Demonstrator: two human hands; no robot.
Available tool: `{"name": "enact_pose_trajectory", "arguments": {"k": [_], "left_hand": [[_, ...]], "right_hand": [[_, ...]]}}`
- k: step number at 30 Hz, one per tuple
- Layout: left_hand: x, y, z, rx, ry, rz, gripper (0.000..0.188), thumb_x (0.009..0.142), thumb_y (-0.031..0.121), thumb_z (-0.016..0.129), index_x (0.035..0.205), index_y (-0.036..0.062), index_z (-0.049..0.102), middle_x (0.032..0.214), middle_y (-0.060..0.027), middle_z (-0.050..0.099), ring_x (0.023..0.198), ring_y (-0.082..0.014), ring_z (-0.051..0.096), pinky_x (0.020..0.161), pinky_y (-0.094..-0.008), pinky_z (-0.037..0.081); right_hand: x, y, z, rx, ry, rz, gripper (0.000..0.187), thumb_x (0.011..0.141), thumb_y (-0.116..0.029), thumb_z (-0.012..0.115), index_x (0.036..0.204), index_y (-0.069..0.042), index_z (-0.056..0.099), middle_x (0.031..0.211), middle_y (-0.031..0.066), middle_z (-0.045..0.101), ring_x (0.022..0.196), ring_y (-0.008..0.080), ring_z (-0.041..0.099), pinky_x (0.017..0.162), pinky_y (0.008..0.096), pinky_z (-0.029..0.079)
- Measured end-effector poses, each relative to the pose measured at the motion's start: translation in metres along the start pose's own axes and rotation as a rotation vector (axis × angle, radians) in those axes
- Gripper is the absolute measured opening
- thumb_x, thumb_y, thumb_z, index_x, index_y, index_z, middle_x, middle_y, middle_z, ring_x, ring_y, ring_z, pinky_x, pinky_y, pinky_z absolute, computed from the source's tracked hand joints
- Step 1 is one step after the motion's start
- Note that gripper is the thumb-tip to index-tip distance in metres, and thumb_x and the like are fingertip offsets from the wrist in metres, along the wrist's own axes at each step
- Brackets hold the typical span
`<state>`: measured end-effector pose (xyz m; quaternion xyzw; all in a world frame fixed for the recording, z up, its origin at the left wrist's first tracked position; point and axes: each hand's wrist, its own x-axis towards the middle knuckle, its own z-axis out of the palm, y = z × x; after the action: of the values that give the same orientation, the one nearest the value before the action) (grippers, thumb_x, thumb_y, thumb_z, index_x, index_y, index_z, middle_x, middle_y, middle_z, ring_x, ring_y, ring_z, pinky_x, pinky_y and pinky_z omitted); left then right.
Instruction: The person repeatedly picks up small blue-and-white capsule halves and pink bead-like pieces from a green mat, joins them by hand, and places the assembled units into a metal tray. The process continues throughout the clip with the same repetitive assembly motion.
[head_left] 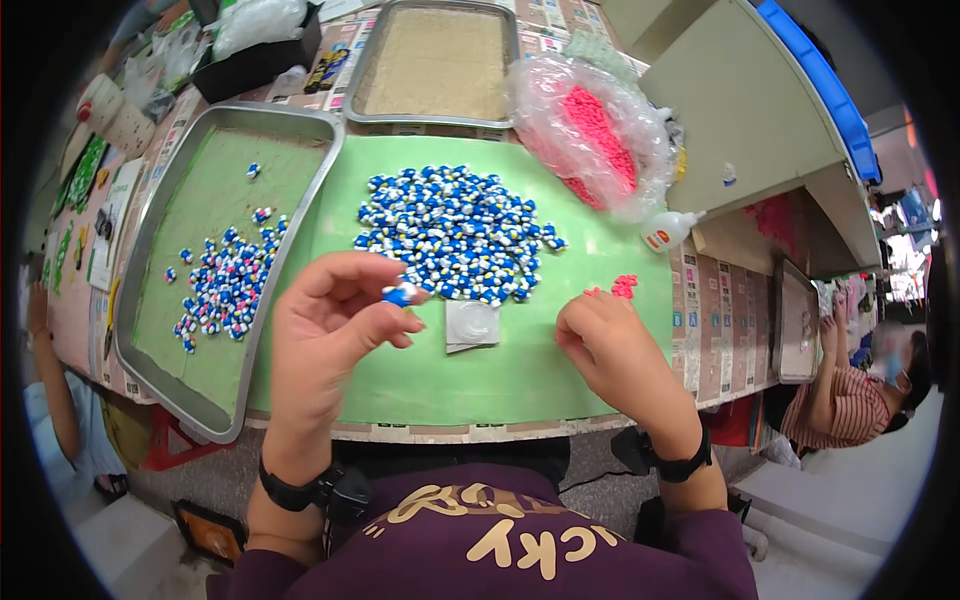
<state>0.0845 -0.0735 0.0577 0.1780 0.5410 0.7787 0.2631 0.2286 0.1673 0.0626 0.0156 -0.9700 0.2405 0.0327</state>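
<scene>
My left hand (345,325) pinches a small blue-and-white plastic piece (400,294) between thumb and forefinger, raised over the green mat (380,390). My right hand (618,350) is closed, fingertips down at a few tiny pink pieces (625,286) on the mat; whether it grips one is hidden. Between the hands lies a small grey-white square pad (471,325) with a clear round patch on it. Just beyond it spreads a heap of blue-and-white pieces (450,230) with touches of yellow.
At left, a metal tray (228,428) holds similar pieces, some showing pink. A clear plastic bag (535,100) of pink pieces stands at the back right, near a white squeeze bottle (668,231). Another tray (433,122) lies behind. A co-worker (850,405) sits at far right.
</scene>
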Motion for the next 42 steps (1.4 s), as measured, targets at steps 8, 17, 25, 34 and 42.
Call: {"name": "enact_pose_trajectory", "arguments": {"k": [8, 17, 25, 34, 42], "left_hand": [[0.002, 0.002, 0.002, -0.173, -0.049, -0.093, 0.037, 0.079, 0.012, 0.08, 0.107, -0.0007, 0.06, 0.097, -0.0158, 0.068, 0.078, -0.018, 0.069, 0.066, -0.0253, 0.057], [-0.002, 0.011, -0.005, -0.157, -0.047, -0.157, 0.021, 0.089, 0.004, 0.067, 0.107, -0.0017, 0.059, 0.109, -0.0197, 0.066, 0.086, -0.0204, 0.07, 0.072, -0.0275, 0.058], [-0.003, 0.012, 0.0, -0.254, -0.058, -0.171, 0.025, 0.089, 0.0, 0.063, 0.113, -0.0024, 0.062, 0.114, -0.0183, 0.065, 0.09, -0.0191, 0.068, 0.082, -0.0272, 0.056], [0.0, 0.015, 0.036, -0.06, -0.284, -0.128, 0.016, 0.093, 0.001, 0.06, 0.106, -0.0046, 0.067, 0.104, -0.0109, 0.066, 0.092, -0.0178, 0.067, 0.081, -0.0288, 0.056], [0.002, 0.011, 0.035, -0.284, -0.397, -0.282, 0.014, 0.091, 0.008, 0.068, 0.101, -0.002, 0.068, 0.091, -0.0049, 0.067, 0.079, -0.011, 0.064, 0.073, -0.025, 0.054]], "right_hand": [[0.003, -0.001, 0.008, -0.076, -0.063, -0.001, 0.011, 0.076, 0.004, 0.052, 0.08, -0.006, 0.051, 0.077, 0.0086, 0.055, 0.078, 0.0285, 0.054, 0.075, 0.0382, 0.041], [0.013, -0.004, -0.001, -0.033, -0.179, -0.01, 0.012, 0.075, 0.006, 0.055, 0.082, -0.003, 0.054, 0.08, 0.0106, 0.057, 0.081, 0.0325, 0.055, 0.075, 0.0394, 0.043], [0.012, -0.001, -0.007, -0.01, -0.199, -0.049, 0.019, 0.071, 0.012, 0.052, 0.083, -0.003, 0.053, 0.083, 0.0113, 0.056, 0.08, 0.0322, 0.054, 0.075, 0.037, 0.045], [0.02, -0.054, -0.024, 0.841, 0.247, -0.098, 0.031, 0.07, 0.022, 0.054, 0.082, -0.007, 0.053, 0.089, 0.008, 0.058, 0.084, 0.0203, 0.057, 0.073, 0.0308, 0.048], [0.031, -0.06, -0.008, 0.758, 0.32, -0.244, 0.029, 0.081, 0.017, 0.056, 0.085, -0.01, 0.048, 0.094, 0.0104, 0.057, 0.082, 0.015, 0.054, 0.073, 0.0258, 0.044]]}}
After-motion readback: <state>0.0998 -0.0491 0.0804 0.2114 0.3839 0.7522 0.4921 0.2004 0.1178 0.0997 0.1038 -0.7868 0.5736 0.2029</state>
